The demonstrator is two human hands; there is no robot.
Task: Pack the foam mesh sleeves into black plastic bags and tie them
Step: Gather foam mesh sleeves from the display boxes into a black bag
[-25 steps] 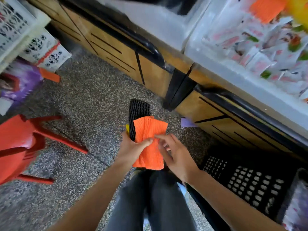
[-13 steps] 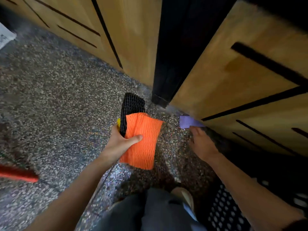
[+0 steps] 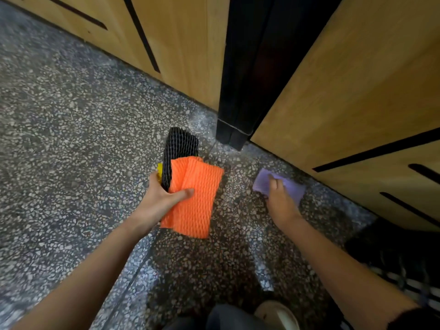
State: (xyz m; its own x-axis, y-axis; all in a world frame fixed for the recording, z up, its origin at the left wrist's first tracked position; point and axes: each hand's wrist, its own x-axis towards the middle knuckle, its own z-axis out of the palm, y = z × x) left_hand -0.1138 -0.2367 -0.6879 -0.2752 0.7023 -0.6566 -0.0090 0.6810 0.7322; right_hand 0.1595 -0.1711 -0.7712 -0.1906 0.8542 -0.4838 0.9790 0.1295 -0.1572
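Head view: I see the left hand (image 3: 158, 201) clamped on a bundle of three foam mesh sleeves, thumb across one orange sleeve (image 3: 195, 201), with one black sleeve (image 3: 181, 146) and a sliver of one yellow sleeve (image 3: 159, 169) behind it, held above the floor. The right hand (image 3: 281, 201) curls its fingers onto one purple sleeve (image 3: 262, 182) lying on the speckled terrazzo floor (image 3: 71, 139). Beyond stand two wood-grain cabinet fronts (image 3: 333, 91), parted by one black post (image 3: 247, 67).

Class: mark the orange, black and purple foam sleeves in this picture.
orange sleeve (image 3: 197, 201), head view, middle of its mesh face.
black sleeve (image 3: 181, 142), head view, its top end.
purple sleeve (image 3: 260, 183), head view, its left end.
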